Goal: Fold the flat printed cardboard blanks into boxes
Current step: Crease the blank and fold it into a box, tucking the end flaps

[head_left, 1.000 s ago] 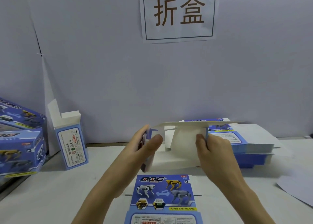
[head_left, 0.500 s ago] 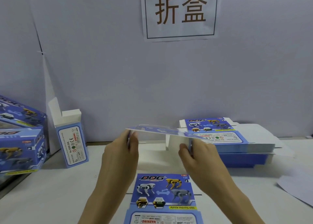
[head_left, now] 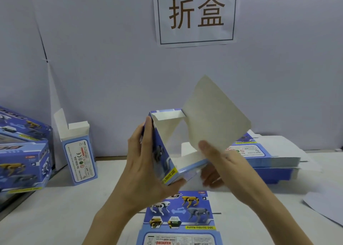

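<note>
where the box is: the half-folded box [head_left: 163,155] is up in the air between both hands, above the table [head_left: 55,207] and in front of the wall, with its white inside facing us

left hand: our left hand [head_left: 144,166] wraps the printed side, fingers [head_left: 145,133] curled up along the far edge and the thumb hooked under the bottom corner

right hand: our right hand [head_left: 228,168] pinches the base of the big flap [head_left: 213,115], thumb flat on the plain inside. The fingers underneath are blurry, so we can't tell exactly how they sit

how it handles: we reckon it's thin printed card, super light, stiff across the panels but floppy at the creases. The glossy print probably gets a bit slippery, and the flaps will crease or tear if yanked

where to grab: by the panels right next to a crease, not by the flap tips. One hand steadies the sleeve while the other bends the flap along its score line

count, in hand: one box

count, flat blank: one flat blank [head_left: 180,213] lies print-up on the table right below the hands

count, supply: one stack of blanks [head_left: 269,157] to the right, too many sheets to count

count, folded: one upright box [head_left: 79,161] with its top open, plus two boxes [head_left: 22,163] piled at the left edge, partly cut off
</note>
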